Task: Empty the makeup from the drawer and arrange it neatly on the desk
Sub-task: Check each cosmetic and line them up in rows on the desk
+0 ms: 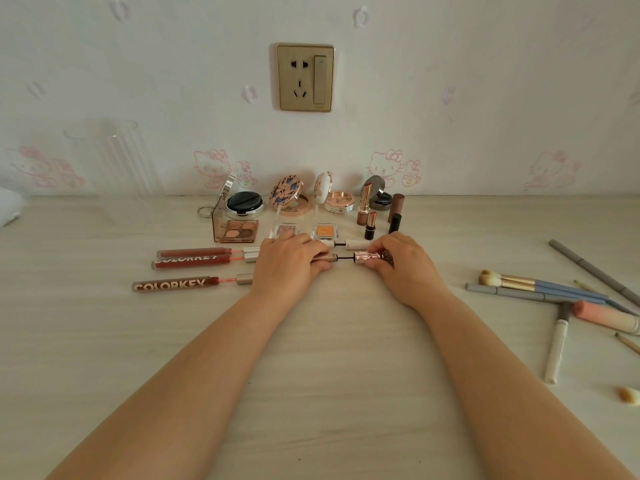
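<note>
Soft, even daylight, fairly bright, no clear direction. Shadows under my arms and grips are faint and diffuse on the surface. No hard glare; slight sheen on the compacts. Wide-angle bend at the edges, my forearms stretch toward the bottom corners. Clear glass at left looks smeared and soft. Centre is sharp, wall washed out, low contrast.

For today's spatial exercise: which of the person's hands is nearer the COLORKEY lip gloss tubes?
Left. The left hand lies just beside the lip gloss tubes; the right hand is farther away, beyond it.
</note>
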